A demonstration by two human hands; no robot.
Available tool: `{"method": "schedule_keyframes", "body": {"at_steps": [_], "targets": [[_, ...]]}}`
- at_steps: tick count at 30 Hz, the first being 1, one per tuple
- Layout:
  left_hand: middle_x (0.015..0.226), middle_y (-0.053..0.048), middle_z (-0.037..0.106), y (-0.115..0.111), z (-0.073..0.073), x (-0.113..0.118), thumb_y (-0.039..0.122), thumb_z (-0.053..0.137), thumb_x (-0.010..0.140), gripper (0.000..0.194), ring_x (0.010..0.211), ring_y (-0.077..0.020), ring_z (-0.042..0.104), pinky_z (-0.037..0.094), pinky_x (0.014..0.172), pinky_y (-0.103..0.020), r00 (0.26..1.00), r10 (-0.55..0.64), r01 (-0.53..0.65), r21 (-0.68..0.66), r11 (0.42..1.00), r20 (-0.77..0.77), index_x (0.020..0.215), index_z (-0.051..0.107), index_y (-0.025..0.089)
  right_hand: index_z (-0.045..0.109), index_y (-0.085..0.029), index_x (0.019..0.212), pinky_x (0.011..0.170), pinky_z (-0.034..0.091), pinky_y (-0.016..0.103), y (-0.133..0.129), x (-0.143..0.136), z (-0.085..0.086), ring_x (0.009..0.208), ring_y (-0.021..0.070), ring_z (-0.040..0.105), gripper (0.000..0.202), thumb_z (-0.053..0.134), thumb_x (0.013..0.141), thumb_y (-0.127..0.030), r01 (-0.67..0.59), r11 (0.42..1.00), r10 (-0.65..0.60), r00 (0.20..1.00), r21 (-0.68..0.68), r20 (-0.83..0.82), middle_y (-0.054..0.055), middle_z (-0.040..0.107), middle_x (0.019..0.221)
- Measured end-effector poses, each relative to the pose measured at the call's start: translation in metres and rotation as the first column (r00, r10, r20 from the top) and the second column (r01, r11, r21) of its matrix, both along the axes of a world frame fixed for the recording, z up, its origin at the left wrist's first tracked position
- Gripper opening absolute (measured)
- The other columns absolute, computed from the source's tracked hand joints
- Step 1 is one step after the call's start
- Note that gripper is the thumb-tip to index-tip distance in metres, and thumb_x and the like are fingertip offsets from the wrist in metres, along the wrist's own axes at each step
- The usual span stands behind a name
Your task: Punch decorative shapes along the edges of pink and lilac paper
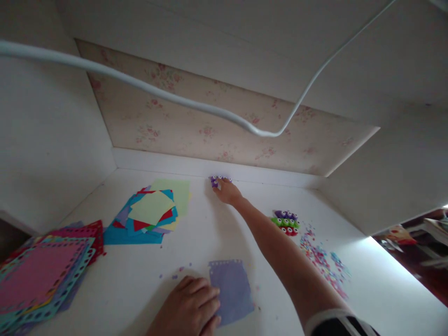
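My right hand [227, 191] reaches to the back of the white surface, fingers closed around part of a small purple group of pieces with googly eyes [214, 182]. Near the front edge, my left hand [196, 305] rests with its fingers curled together at the left side of a purple paper sheet [231, 291]; whether it pinches anything is hidden. That sheet has small punched holes along its top edge. Right of my forearm lie purple, green and red pieces with googly eyes [287, 223], in rows.
Punched coloured sheets [42, 275] are stacked at left, with a pile of uncut-looking papers [152, 210] behind. Confetti bits [320, 256] are scattered at right. A white cable [210, 108] crosses above the white table [133, 280]. Side panels and a floral back wall [206, 133] enclose it.
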State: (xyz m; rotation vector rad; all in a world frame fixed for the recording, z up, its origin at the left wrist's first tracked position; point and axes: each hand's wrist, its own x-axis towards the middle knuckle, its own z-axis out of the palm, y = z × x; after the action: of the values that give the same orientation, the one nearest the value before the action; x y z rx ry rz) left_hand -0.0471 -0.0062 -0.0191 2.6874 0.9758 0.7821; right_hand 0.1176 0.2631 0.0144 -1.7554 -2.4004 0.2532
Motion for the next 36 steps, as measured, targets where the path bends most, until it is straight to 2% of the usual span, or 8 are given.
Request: {"method": "schedule_keyframes", "body": {"at_steps": [4, 8, 13, 16, 20, 24, 29, 36], "targets": [[0.109, 0.002, 0.076, -0.001, -0.01, 0.0, 0.018, 0.064, 0.084, 0.019, 0.095, -0.0198, 0.069, 0.052, 0.085, -0.033, 1.0, 0.028, -0.028, 0.015, 0.999, 0.001, 0.103, 0.067, 0.023, 0.057, -0.014, 0.132, 0.104, 0.041, 0.043, 0.008, -0.021, 0.0, 0.125, 0.0291, 0.054, 0.038, 0.045, 0.098, -0.026, 0.018, 0.999, -0.019, 0.999, -0.027, -0.042, 0.019, 0.057, 0.138], [0.109, 0.002, 0.075, -0.007, -0.006, 0.001, 0.014, 0.058, 0.086, 0.021, 0.094, -0.0206, 0.07, 0.054, 0.085, -0.037, 0.996, 0.089, -0.088, -0.016, 0.996, 0.023, 0.103, 0.067, 0.024, 0.059, -0.014, 0.125, 0.101, 0.043, 0.041, -0.01, -0.022, 0.003, 0.122, 0.0279, 0.058, 0.031, 0.046, 0.098, -0.021, -0.018, 0.999, 0.012, 0.992, -0.041, -0.125, 0.018, 0.062, 0.13], [0.101, -0.005, 0.074, -0.004, 0.006, -0.009, 0.015, 0.048, 0.093, 0.022, 0.088, -0.0223, 0.069, 0.055, 0.084, -0.041, 0.925, 0.372, -0.373, -0.002, 0.928, 0.07, 0.104, 0.066, 0.022, 0.055, -0.022, 0.13, 0.091, 0.051, 0.027, -0.08, -0.007, 0.008, 0.102, 0.016, 0.069, 0.036, 0.059, 0.094, -0.027, -0.223, 0.971, 0.19, 0.943, -0.092, -0.274, 0.004, 0.071, 0.119], [0.106, -0.009, 0.07, 0.003, 0.005, -0.019, 0.022, 0.049, 0.096, 0.019, 0.095, -0.0241, 0.067, 0.054, 0.086, -0.041, 0.838, 0.534, -0.534, -0.027, 0.845, 0.114, 0.11, 0.062, 0.02, 0.058, -0.024, 0.128, 0.092, 0.052, 0.029, -0.132, 0.006, 0.006, 0.1, 0.0167, 0.07, 0.036, 0.062, 0.092, -0.025, -0.443, 0.892, 0.366, 0.822, -0.087, -0.436, 0.003, 0.072, 0.117], [0.122, -0.012, 0.063, 0.008, -0.006, -0.022, 0.032, 0.055, 0.094, 0.037, 0.112, -0.0268, 0.062, 0.054, 0.092, -0.042, 0.817, 0.569, -0.562, -0.089, 0.822, 0.094, 0.128, 0.052, 0.018, 0.053, -0.024, 0.136, 0.099, 0.052, 0.033, -0.175, 0.023, 0.004, 0.11, 0.0189, 0.068, 0.045, 0.063, 0.092, -0.023, -0.55, 0.831, 0.46, 0.765, -0.086, -0.451, 0.005, 0.07, 0.122], [0.132, -0.014, 0.06, 0.009, -0.016, -0.015, 0.036, 0.057, 0.093, 0.052, 0.118, -0.0296, 0.059, 0.052, 0.095, -0.045, 0.835, 0.55, -0.547, -0.082, 0.833, 0.017, 0.141, 0.044, 0.018, 0.049, -0.021, 0.141, 0.109, 0.046, 0.042, -0.192, 0.051, 0.003, 0.129, 0.0235, 0.055, 0.051, 0.063, 0.094, -0.036, -0.464, 0.886, 0.43, 0.831, -0.014, -0.354, 0.011, 0.059, 0.14], [0.129, -0.009, 0.063, 0.017, -0.013, -0.002, 0.032, 0.058, 0.095, 0.044, 0.113, -0.0269, 0.061, 0.05, 0.096, -0.044, 0.868, 0.496, -0.493, -0.099, 0.864, -0.002, 0.137, 0.052, 0.023, 0.047, -0.017, 0.146, 0.114, 0.035, 0.059, -0.215, 0.093, -0.018, 0.143, 0.0339, 0.038, 0.066, 0.064, 0.091, -0.05, -0.297, 0.955, 0.291, 0.939, -0.003, -0.185, 0.018, 0.044, 0.152], [0.11, -0.006, 0.071, 0.018, -0.007, -0.001, 0.022, 0.059, 0.095, 0.022, 0.101, -0.0247, 0.065, 0.051, 0.092, -0.043, 0.887, 0.462, -0.444, -0.224, 0.868, 0.031, 0.117, 0.061, 0.022, 0.067, -0.024, 0.115, 0.118, 0.029, 0.058, -0.232, 0.103, -0.038, 0.132, 0.0274, 0.052, 0.025, 0.061, 0.094, -0.035, -0.244, 0.97, 0.224, 0.897, -0.004, -0.38, 0.009, 0.058, 0.141]]}}
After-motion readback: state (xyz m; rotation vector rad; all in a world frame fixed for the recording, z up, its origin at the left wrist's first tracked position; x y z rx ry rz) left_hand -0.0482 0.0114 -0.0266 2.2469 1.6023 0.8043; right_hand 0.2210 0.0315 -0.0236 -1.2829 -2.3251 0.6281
